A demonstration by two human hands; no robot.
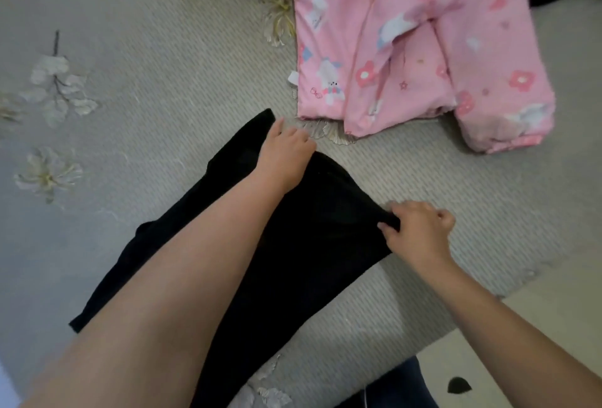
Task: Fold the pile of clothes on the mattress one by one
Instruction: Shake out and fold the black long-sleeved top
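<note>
Nearest the viewer, a black, thin, soft fabric garment (293, 244) lies spread diagonally across a grey woven mattress with pale flower print (163, 49). The right hand (420, 231) pinches the garment's right edge, fingers curled round a small bunch of cloth. The left hand (286, 150), reaching across, rests on the garment's far corner with fingers bent over the edge; whether it grips is unclear. The cloth looks light, limp and unlikely to slip; corners and hems seem the best places to hold. Further away, at the far right, lies a padded pink jacket with flower and rabbit print (407, 33).
</note>
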